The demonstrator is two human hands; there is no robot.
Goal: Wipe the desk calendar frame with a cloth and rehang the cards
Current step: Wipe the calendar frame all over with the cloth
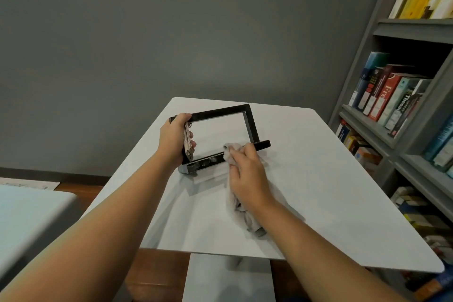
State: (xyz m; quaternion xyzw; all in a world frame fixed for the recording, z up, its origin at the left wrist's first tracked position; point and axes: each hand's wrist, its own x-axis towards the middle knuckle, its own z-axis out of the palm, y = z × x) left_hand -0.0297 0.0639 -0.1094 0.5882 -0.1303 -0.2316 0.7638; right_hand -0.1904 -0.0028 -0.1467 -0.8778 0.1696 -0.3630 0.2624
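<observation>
- My left hand was curled round the left post of the frame, fingers and thumb closed tight on it.
- The same hand pinched the stack of cards flat against that post.
- The frame stood upright on the table, toward the far left of the top: a black open rectangle on a shiny base bar.
- My right hand had its fingers bent over the cloth, holding it bunched and pressing it on the base bar, toward the bar's right end.
- The rest of the cloth trailed back on the table under my wrist.
- A bookshelf stood to my right.
</observation>
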